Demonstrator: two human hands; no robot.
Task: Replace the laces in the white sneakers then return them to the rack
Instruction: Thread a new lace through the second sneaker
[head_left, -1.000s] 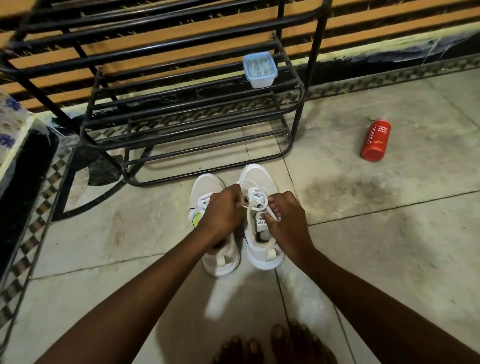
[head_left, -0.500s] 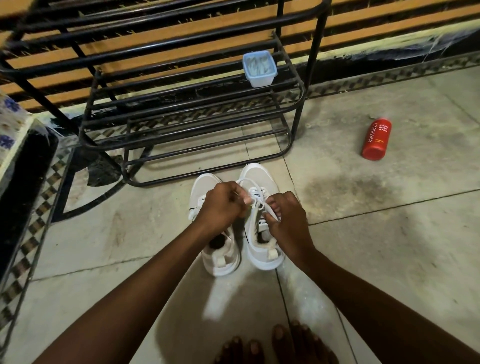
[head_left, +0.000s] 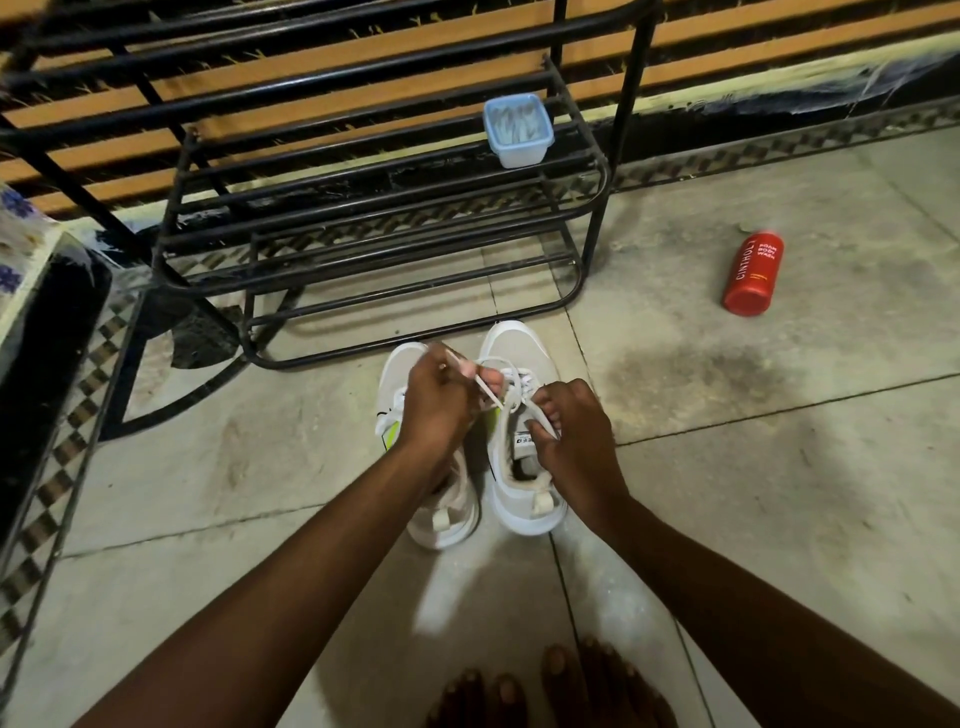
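Two white sneakers stand side by side on the tiled floor, toes toward the black metal shoe rack (head_left: 587, 270). The right sneaker (head_left: 519, 358) carries a white lace (head_left: 511, 395) that loops above its tongue. My left hand (head_left: 439, 405) hovers over the left sneaker (head_left: 395, 384) and pinches one end of that lace, pulled up and to the left. My right hand (head_left: 571, 441) pinches the other strand at the right sneaker's tongue. The left sneaker's heel sits under my left wrist.
A small blue plastic tub (head_left: 518, 130) sits on the rack's top shelf. A red body-wash bottle (head_left: 753, 273) lies on the floor at the right. A dark patterned floor border runs along the left. My bare toes (head_left: 556, 686) show at the bottom edge.
My left hand has risen and moved away from me, drawing the lace end up and left. My right hand stays at the right sneaker's tongue. The sneakers have not moved.
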